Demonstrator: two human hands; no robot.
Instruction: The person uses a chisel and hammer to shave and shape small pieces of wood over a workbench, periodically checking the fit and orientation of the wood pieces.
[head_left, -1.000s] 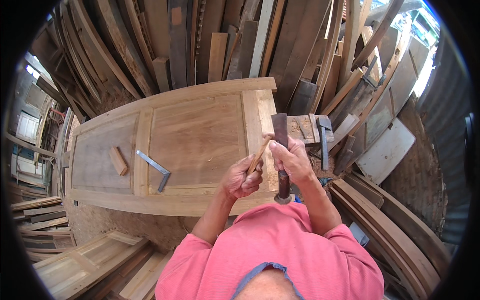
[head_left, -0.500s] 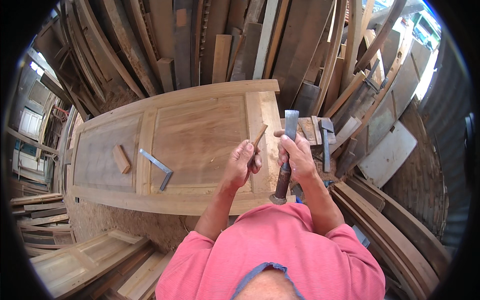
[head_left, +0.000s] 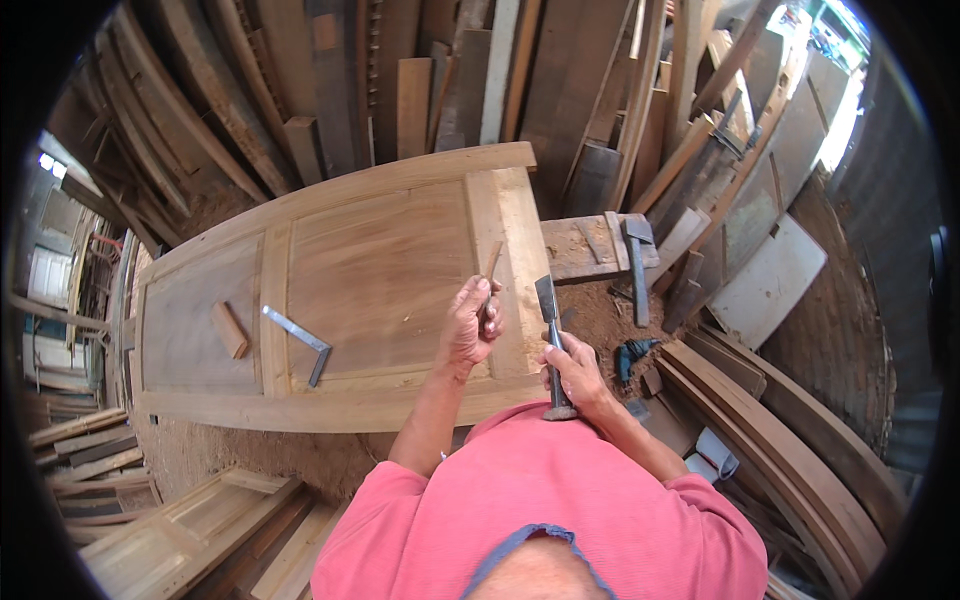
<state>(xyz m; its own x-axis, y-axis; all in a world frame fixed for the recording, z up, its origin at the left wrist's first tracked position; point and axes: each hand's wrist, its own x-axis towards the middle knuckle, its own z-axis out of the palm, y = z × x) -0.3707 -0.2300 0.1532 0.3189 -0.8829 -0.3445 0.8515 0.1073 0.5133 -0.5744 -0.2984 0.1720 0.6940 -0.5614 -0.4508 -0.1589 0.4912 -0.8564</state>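
Observation:
My left hand (head_left: pixel 470 325) is closed around a thin wooden stick (head_left: pixel 494 260), which points up from the fingers above the right end of a wooden panel door (head_left: pixel 380 285). My right hand (head_left: pixel 578 370) grips a chisel (head_left: pixel 547 300) by its dark handle. The broad metal blade points away from me beside the door's end, and the handle's butt is close to my pink shirt. On the door lie a metal try square (head_left: pixel 312 347) and a small reddish-brown wood block (head_left: pixel 229 329), both left of my hands.
A hammer (head_left: pixel 637 265) rests at the edge of a low wooden bench (head_left: pixel 575 250) beyond the door's right end. A blue-green power drill (head_left: pixel 632 358) lies on the ground. Boards (head_left: pixel 415 110) lean along the back, long planks (head_left: pixel 770 440) are stacked at right, and another panel door (head_left: pixel 190 530) lies lower left.
My right hand has come down and inward, bringing the chisel nearer my body with its blade lower and turned. My left hand still holds the stick. The whole view has shifted slightly.

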